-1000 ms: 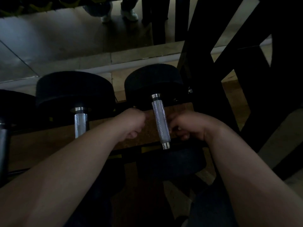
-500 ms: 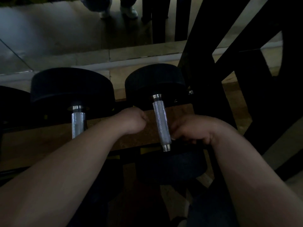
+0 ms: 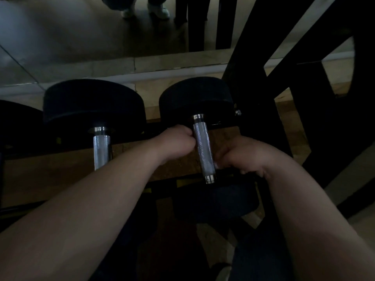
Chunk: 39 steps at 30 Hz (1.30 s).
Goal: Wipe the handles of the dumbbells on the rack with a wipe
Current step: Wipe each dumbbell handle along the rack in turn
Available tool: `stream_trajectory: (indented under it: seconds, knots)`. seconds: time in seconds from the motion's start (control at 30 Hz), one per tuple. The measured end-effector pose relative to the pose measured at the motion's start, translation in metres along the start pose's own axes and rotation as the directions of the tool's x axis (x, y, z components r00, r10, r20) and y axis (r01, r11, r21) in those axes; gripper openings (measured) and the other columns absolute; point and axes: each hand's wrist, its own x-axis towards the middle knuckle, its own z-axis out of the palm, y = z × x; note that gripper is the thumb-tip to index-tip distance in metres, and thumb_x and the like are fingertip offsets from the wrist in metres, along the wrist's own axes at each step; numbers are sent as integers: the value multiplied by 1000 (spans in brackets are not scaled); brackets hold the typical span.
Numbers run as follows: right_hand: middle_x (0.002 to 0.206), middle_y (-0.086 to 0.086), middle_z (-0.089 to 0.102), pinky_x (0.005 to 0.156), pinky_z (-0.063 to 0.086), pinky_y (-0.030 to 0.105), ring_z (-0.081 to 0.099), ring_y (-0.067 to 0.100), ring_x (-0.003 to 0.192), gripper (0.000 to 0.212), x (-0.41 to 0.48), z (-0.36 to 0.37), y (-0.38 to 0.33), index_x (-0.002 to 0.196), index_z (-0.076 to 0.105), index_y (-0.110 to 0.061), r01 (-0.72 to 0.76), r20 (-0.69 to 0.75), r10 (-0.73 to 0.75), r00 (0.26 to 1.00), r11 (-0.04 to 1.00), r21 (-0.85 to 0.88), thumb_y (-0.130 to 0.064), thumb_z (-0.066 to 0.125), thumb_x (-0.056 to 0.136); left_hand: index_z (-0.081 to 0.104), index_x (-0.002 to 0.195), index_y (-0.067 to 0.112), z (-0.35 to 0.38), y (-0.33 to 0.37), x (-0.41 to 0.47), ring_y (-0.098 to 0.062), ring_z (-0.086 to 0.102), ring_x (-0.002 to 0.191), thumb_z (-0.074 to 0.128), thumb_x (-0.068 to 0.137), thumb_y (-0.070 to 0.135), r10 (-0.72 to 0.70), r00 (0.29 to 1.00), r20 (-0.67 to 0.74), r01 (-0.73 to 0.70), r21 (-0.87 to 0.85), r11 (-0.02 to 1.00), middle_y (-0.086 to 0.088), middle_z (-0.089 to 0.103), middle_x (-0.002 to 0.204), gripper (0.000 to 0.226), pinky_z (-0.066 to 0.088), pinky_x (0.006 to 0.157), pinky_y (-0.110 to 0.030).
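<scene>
The knurled steel handle (image 3: 203, 151) of the right-hand dumbbell (image 3: 194, 98) lies on the rack (image 3: 253, 110), running away from us between two clenched hands. The left hand (image 3: 178, 142) presses its curled knuckles against the handle's upper left side. The right hand (image 3: 245, 157) sits just beside the handle's lower right side, fingers (image 3: 220, 159) folded inward. In the dim light we cannot tell whether either fist pinches a wipe. The dumbbell's near head (image 3: 215, 199) sits dark below the hands. Left of it we see a larger dumbbell (image 3: 93, 102), its handle (image 3: 101, 151) partly behind the left forearm. Pale shoes (image 3: 158, 12) stand on the floor beyond.
</scene>
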Motion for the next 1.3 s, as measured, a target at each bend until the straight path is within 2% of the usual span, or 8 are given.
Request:
stream_trajectory:
  seconds: [0.1,0.3,0.47,0.7,0.87,0.93,1.1,1.3]
  knots:
    - [74,-1,76,72,60,34,72,17,72,7,11,-1,-9,78,80,-24,167,-350,-14,937,898,408,-18,82,81,64,87,20,-2,2,1,-8,53,72,53,95,17,16,1000,-1,-16,32,999,2,60,83,14,37,53,-22]
    - [77,-13,73,76,53,24,68,1,78,11,10,-1,-8,71,74,-31,331,-356,-298,886,943,33,-31,83,76,62,84,20,-2,2,6,-10,53,74,52,95,17,40,999,-12,-39,83,996,3,57,80,15,37,55,-21]
    - [62,-12,64,53,43,13,58,-4,57,13,-16,3,-16,65,69,-24,290,-13,-308,951,907,-305,-25,80,72,63,90,17,-2,1,8,-9,51,71,51,94,16,50,999,-22,-46,145,988,4,55,78,13,35,52,-21]
    - [67,-15,64,57,43,9,58,-7,62,14,9,9,-26,69,64,-31,388,-472,-413,779,909,-154,-29,77,74,66,98,17,-3,2,4,-7,52,72,51,94,12,29,1000,-5,-29,66,997,5,57,80,16,39,54,-21]
    - [56,-4,62,53,43,24,54,4,54,16,-16,-1,-11,65,71,-18,194,6,-202,979,930,-314,-30,79,71,72,101,11,-6,0,-1,-14,52,62,50,95,14,-9,999,47,12,-55,998,-4,64,81,23,35,44,-17]
    - [54,-8,60,52,43,23,54,4,53,15,-15,1,-8,64,71,-18,179,-2,-187,982,944,-277,-28,80,71,72,99,12,-7,-1,-3,-13,50,60,48,96,13,-12,999,48,16,-81,997,-1,64,78,24,33,41,-15]
    - [67,-9,65,55,44,16,58,2,63,15,14,3,-15,67,67,-25,250,-441,-264,858,964,-92,-29,78,74,72,100,8,-7,1,-5,-16,50,61,50,95,13,-4,999,40,6,-66,998,-5,62,78,23,33,41,-17]
    - [60,-4,58,56,40,27,50,7,54,22,-5,0,-1,73,72,-7,181,26,-180,983,958,-224,-28,79,74,71,93,14,-6,1,-7,-13,49,61,47,97,13,-28,998,57,34,-92,995,0,65,82,24,32,42,-18]
